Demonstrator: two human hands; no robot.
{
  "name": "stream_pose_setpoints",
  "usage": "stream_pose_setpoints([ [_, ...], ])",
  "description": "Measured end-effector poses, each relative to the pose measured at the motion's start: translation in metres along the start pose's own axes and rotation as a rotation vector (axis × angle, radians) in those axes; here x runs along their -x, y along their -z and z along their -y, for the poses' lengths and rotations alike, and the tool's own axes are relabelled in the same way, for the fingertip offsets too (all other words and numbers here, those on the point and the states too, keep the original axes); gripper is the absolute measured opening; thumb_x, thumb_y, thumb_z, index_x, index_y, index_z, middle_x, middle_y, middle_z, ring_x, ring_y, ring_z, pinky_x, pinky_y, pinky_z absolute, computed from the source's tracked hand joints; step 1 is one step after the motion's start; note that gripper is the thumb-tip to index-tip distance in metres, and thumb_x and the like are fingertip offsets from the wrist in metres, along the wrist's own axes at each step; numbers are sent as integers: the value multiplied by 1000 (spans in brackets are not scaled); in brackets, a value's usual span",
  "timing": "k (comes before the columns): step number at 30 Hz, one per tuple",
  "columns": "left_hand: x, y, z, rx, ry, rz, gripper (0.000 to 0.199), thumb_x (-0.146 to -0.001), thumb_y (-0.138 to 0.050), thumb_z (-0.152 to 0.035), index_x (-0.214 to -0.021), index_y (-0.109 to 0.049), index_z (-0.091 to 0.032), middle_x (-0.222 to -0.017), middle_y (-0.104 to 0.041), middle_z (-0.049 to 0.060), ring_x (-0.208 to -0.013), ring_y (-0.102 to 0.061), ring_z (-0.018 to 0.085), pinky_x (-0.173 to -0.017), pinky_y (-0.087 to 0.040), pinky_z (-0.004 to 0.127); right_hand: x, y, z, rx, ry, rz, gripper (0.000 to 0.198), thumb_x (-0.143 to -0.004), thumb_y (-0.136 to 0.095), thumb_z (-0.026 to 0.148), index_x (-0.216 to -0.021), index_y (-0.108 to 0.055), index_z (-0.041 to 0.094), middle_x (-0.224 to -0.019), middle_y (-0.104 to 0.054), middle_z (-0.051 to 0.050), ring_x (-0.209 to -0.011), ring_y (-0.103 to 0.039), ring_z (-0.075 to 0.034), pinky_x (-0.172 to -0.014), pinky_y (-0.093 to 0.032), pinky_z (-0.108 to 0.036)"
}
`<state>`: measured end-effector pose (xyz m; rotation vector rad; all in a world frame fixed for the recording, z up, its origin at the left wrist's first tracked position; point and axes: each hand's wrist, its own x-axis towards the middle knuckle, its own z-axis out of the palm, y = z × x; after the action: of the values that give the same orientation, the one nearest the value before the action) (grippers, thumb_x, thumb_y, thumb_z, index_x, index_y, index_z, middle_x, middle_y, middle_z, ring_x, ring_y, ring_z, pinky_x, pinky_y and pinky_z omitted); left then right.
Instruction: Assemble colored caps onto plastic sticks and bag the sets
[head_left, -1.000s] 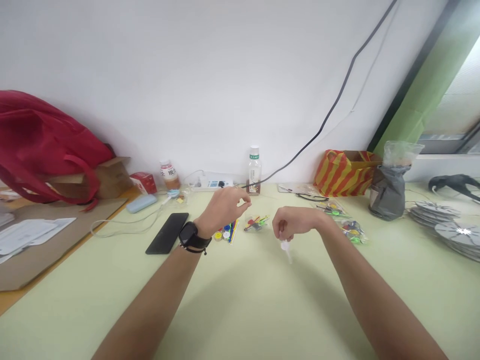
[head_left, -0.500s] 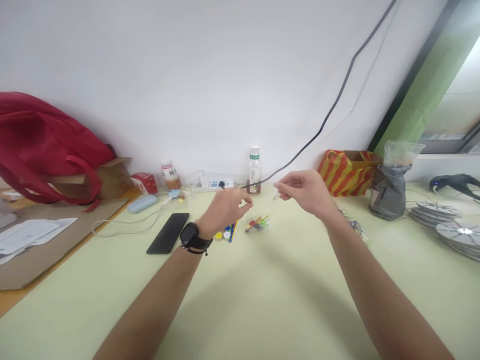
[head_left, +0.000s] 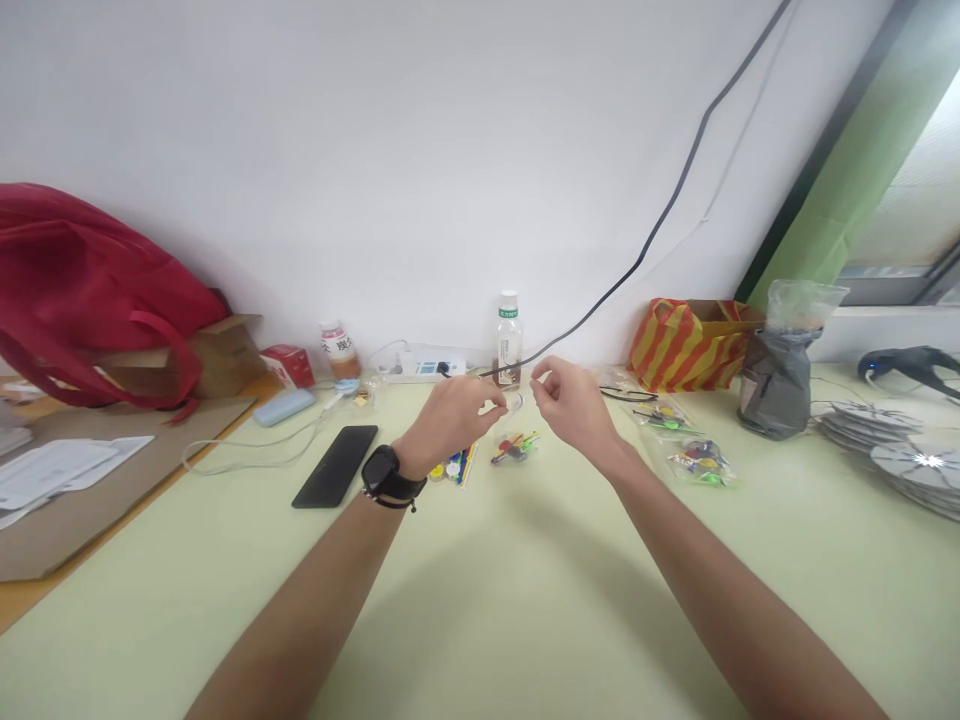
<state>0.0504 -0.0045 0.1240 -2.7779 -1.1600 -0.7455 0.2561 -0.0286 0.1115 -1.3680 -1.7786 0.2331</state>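
Note:
My left hand (head_left: 459, 412), with a black watch (head_left: 382, 470) on its wrist, is closed in a pinch above the table. At its fingertips is a small clear, whitish piece (head_left: 515, 403), too small and blurred to name. My right hand (head_left: 571, 402) is just to the right, fingers curled and thumb near the index finger; whether anything is between them is hidden. Below the hands lies a small heap of coloured plastic parts (head_left: 514, 448), apparently in a clear bag. Yellow and white round parts with coloured sticks (head_left: 454, 467) lie under my left wrist, partly covered.
A drink bottle (head_left: 508, 340) stands behind my hands, near a power strip (head_left: 427, 366) and a hanging black cable (head_left: 637, 262). At left lies a black phone (head_left: 335, 467). Bagged parts (head_left: 703, 462), a striped bag (head_left: 686, 348) and stacked grey discs (head_left: 915, 470) are at right.
My right hand has moved left and slightly down towards my left hand. The small whitish piece, earlier at my right fingertips, now shows at my left fingertips. My left hand has hardly moved.

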Motion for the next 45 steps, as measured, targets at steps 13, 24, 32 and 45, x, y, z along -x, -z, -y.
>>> stream_pose_setpoints([
  [13, 0, 2, -4, 15, 3, 22, 16, -93, -62, -28, -91, -78, -26, -98, -79, 2, -88, -70, 22, -79, -46, 34, 3, -9, 1, 237, -20, 67, 15, -90, -51, 18, -99, -62, 23, -80, -72, -3, -72, -62, -20, -65, -36, -28],
  [24, 1, 6, 3, -2, 35, -14, 19, -95, -61, -32, -92, -78, -25, -100, -79, 2, -89, -70, 23, -79, -47, 35, 1, 19, -4, 282, 69, 260, 13, -102, -46, 34, -109, -51, 25, -93, -74, -3, -81, -65, -22, -68, -37, -30],
  [32, 1, 9, 6, -57, 65, -71, 19, -96, -59, -32, -94, -77, -26, -101, -79, 2, -92, -69, 24, -81, -46, 36, -2, 24, -13, 174, 243, 272, 14, -95, -59, 29, -108, -58, 24, -97, -67, -3, -85, -62, -20, -74, -44, -30],
  [45, -1, 9, 13, 223, 16, -12, 16, -92, -64, -30, -86, -77, -23, -87, -77, 2, -79, -69, 19, -75, -50, 31, -6, 4, -39, -28, 286, 328, 19, -92, -66, 30, -109, -69, 23, -119, -67, -8, -110, -63, -23, -99, -49, -39],
])
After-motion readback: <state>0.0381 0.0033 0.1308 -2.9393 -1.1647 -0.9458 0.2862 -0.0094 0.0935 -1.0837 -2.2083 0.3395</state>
